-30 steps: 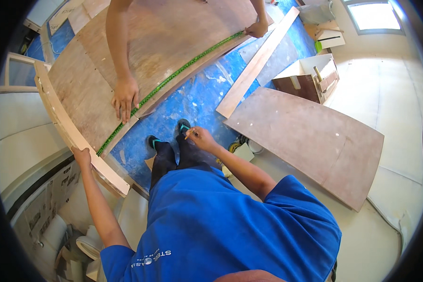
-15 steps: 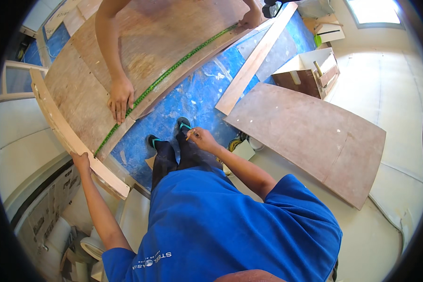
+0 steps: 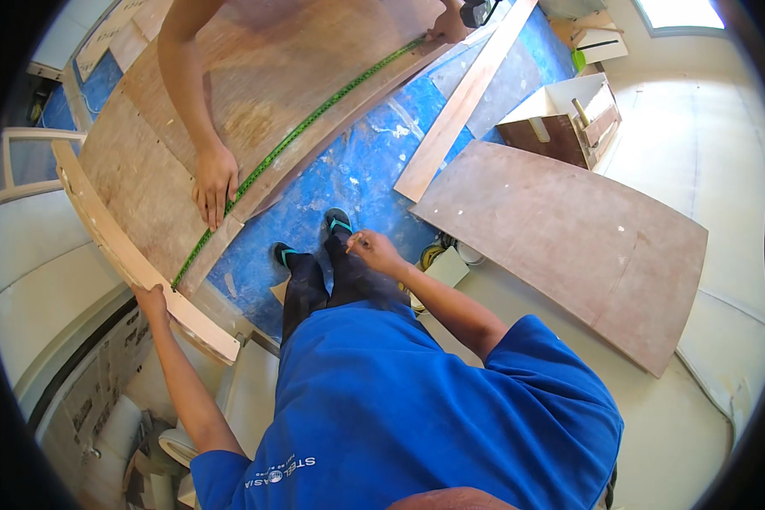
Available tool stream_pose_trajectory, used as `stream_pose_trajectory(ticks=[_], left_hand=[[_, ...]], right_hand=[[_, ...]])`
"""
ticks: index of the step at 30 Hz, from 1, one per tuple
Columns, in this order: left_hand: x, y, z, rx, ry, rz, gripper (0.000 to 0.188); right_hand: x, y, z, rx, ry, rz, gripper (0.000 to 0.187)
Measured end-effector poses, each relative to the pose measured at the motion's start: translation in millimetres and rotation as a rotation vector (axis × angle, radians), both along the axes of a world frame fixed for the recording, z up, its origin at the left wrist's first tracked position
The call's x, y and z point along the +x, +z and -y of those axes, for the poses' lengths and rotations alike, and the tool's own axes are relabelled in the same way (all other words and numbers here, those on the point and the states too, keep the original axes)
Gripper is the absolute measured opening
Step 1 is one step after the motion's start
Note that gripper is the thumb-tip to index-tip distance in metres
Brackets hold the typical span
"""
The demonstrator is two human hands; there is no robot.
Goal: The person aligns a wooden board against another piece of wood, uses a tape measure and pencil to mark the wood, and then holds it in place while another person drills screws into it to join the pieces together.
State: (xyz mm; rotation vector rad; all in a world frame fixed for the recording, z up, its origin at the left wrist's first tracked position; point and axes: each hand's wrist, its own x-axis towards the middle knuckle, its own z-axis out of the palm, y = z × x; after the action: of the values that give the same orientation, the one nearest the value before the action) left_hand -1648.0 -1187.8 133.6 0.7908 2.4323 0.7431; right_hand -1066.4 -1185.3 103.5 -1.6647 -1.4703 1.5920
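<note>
At the lower end of the pale wooden strip [image 3: 200, 325], the person's left hand [image 3: 150, 303] clasps its outer edge, the fingers bent over the wood, though what lies beneath is hidden. Near the front of the body, the fingers of the right hand [image 3: 377, 252] pinch a short yellow pencil [image 3: 354, 244], well apart from the wood. The strip curves along the left end of a large plywood panel [image 3: 314, 42]; it looks stiff and light enough for one hand to steady, but its length would probably make the far end swing, so a second hold nearer its middle would help lift it. Its sawn face should grip well, while the rough edges may splinter. Just beside the left hand, the green measuring tape [image 3: 300, 129] ends at the strip and bows along the panel's front margin. The tape seems thin, light and bendable, apt to slip sideways, and best pinned flat at several spots: a co-worker's near hand [image 3: 216, 185] presses it with fingers held close together, and that co-worker's far hand [image 3: 448, 28] is at its other end, its fingers too small to read. Beyond lie a long bare board [image 3: 463, 106] and a loose brown panel [image 3: 561, 246], which looks broad, rigid and heavier, better taken by two opposite edges.
</note>
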Motion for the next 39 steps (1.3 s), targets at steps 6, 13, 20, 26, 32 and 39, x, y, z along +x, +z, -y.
stream_pose_trajectory(ticks=[6, 13, 20, 26, 32, 39], left_hand=[[3, 3, 0, 0.049, 0.011, 0.043, 0.068], [6, 4, -4, 0.024, 0.017, 0.042, 0.07], [4, 4, -5, 0.005, 0.02, 0.083, 0.082], [23, 20, -13, -0.03, 0.004, 0.093, 0.077], [2, 11, 5, 0.03, 0.051, 0.253, 0.077], [32, 30, -10, -0.028, 0.096, 0.242, 0.073]], right_hand=[[7, -3, 2, -0.011, -0.016, 0.002, 0.021], [16, -9, 5, -0.003, 0.005, 0.033, 0.023], [28, -10, -2, -0.04, 0.046, 0.076, 0.024], [46, -30, 8, -0.065, -0.104, -0.006, 0.024], [75, -75, 23, -0.137, -0.356, -0.071, 0.024], [134, -166, 68, -0.236, -0.635, 0.056, 0.025]])
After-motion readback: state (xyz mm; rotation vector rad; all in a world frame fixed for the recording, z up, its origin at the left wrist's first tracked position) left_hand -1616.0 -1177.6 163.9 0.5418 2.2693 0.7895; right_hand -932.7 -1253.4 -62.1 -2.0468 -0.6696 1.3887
